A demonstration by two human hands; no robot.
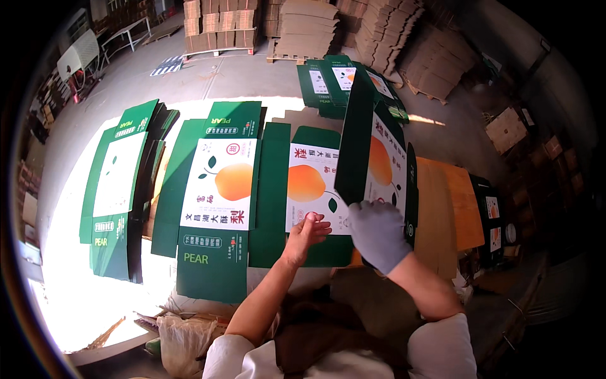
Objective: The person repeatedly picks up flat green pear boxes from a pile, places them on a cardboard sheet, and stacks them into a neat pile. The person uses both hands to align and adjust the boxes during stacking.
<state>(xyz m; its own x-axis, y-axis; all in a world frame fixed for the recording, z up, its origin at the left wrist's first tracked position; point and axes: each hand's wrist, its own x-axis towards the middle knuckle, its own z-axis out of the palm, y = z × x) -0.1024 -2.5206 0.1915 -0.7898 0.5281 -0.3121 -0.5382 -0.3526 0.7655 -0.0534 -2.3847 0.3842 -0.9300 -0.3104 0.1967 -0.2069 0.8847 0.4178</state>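
Observation:
My right hand (380,234), in a grey glove, is closed at the near end of a raised dark green panel (355,136) of a flat carton blank. The panel stands on edge, tilted, beside a white face with an orange pear print (380,161). My left hand (305,240) is bare, fingers apart and palm partly turned up. It hovers over or lightly touches the near part of a green and white carton blank (306,183); contact cannot be made out. My right fingertips are hidden behind the glove's back.
To the left lie a printed carton blank (211,183) and a thick stack of blanks (113,183). Brown board (435,208) lies on the right. More green cartons (334,79) stand beyond, with brown cardboard stacks (303,31) on pallets behind. A plastic bag (183,341) sits at the near left.

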